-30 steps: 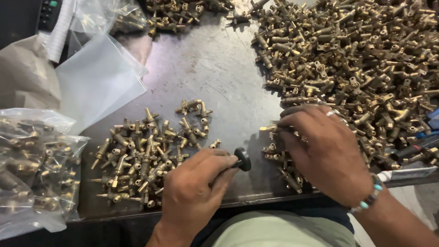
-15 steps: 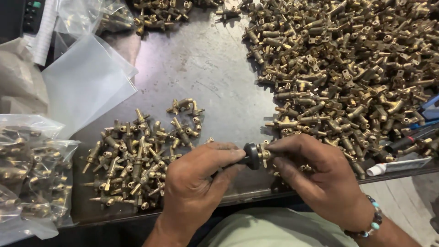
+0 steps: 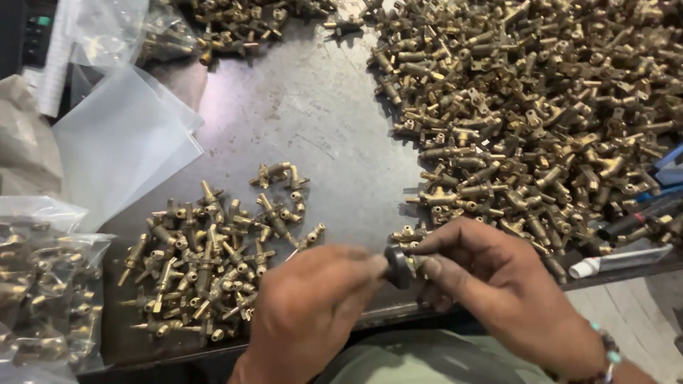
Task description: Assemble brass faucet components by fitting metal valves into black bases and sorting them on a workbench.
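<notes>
The left hand (image 3: 313, 306) pinched a small black knob (image 3: 397, 267), and the right hand (image 3: 498, 284) pressed a brass fitting (image 3: 414, 263) against it. A small brass pile (image 3: 206, 263) lay left of the grip on the worktop (image 3: 313, 128), the big heap (image 3: 541, 107) beyond it to the right

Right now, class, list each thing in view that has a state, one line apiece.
Left hand: pinching the black knob.
Right hand: pinching a brass fitting against the knob.
Small brass pile: loose, spread flat.
Large brass pile: heaped.
Empty plastic bag: lying flat.
Filled bags: packed with fittings.
</notes>
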